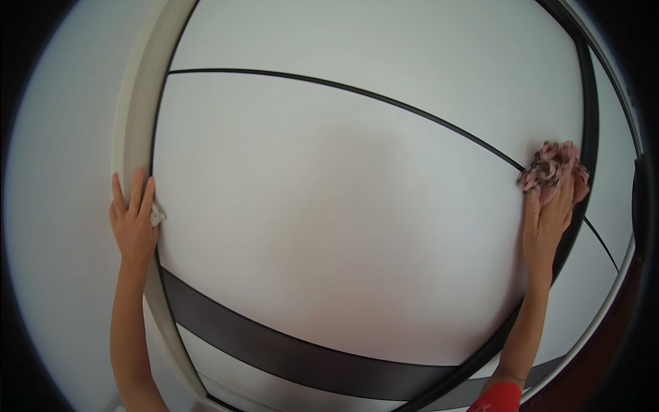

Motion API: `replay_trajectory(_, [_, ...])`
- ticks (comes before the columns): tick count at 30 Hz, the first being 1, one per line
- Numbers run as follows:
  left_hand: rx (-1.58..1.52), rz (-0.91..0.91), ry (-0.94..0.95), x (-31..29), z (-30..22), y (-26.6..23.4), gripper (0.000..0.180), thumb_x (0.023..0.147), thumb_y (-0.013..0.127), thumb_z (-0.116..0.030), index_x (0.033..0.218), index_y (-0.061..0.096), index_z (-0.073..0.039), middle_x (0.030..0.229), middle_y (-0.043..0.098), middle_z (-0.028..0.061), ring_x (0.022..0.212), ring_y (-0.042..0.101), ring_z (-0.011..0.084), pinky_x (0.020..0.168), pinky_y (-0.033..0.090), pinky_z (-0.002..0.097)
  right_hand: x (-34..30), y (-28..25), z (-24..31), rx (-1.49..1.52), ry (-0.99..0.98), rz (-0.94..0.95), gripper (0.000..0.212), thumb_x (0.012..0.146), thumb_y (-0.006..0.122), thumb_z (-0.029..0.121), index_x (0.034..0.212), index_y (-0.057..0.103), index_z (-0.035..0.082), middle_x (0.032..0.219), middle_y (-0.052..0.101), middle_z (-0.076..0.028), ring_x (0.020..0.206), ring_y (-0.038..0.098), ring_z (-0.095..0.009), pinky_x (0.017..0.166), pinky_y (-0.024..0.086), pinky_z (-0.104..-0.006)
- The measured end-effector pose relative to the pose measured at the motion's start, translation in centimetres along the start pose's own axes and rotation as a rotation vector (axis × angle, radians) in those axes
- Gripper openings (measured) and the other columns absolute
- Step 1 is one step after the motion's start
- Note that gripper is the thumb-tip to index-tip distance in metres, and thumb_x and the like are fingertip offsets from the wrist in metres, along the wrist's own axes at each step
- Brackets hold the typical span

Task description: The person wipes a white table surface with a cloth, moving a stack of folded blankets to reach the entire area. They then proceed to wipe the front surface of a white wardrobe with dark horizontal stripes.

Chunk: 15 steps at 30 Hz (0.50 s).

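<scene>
At the right, my right hand (547, 223) presses a crumpled pink cloth (549, 168) with dark markings against the white door panel (295, 172). The cloth lies where a thin dark line across the panel meets the dark upright edge strip (589, 103). On the left, my left hand (134, 223) rests on the cream frame (139, 96) beside the door, its fingers stretched upward and apart. A small crumpled whitish piece, like a tissue (158, 213), sticks out by its thumb side; the rest of it is hidden under the hand.
A dark grey band (295, 347) crosses the door low down. Beyond the dark strip, another white panel (607, 213) continues at the right. A pale wall (65, 206) stands left of the frame. Something dark red (600, 364) shows at the lower right.
</scene>
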<state>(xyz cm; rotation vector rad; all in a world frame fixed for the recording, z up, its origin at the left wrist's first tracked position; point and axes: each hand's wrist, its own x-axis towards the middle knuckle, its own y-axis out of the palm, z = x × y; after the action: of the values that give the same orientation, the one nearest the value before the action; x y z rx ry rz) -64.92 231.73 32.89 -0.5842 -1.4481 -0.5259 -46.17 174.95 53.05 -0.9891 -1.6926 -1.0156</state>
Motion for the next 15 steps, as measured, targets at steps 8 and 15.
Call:
replay_trajectory(8, [0.051, -0.041, -0.006, 0.3, 0.9, -0.7, 0.054, 0.081, 0.058, -0.002, 0.133, 0.056, -0.017, 0.152, 0.04, -0.0021, 0.14, 0.032, 0.0389, 0.087, 0.041, 0.0417, 13.3, 5.4, 7.7, -0.055, -0.414, -0.239, 0.05, 0.097, 0.05, 0.041, 0.137, 0.051, 0.011, 0.146, 0.045, -0.008, 0.134, 0.039, -0.028, 0.111, 0.026, -0.0399])
replay_trajectory(15, [0.01, -0.057, 0.001, 0.4, 0.7, -0.8, 0.052, 0.081, 0.061, -0.007, 0.132, 0.057, -0.018, 0.149, 0.043, -0.0009, 0.14, 0.032, 0.0371, 0.085, 0.041, 0.0432, 22.6, 7.1, 21.2, 0.067, -0.334, -0.188, 0.061, 0.091, 0.048, 0.054, 0.133, 0.052, 0.011, 0.144, 0.044, -0.014, 0.134, 0.037, -0.033, 0.111, 0.024, -0.0476])
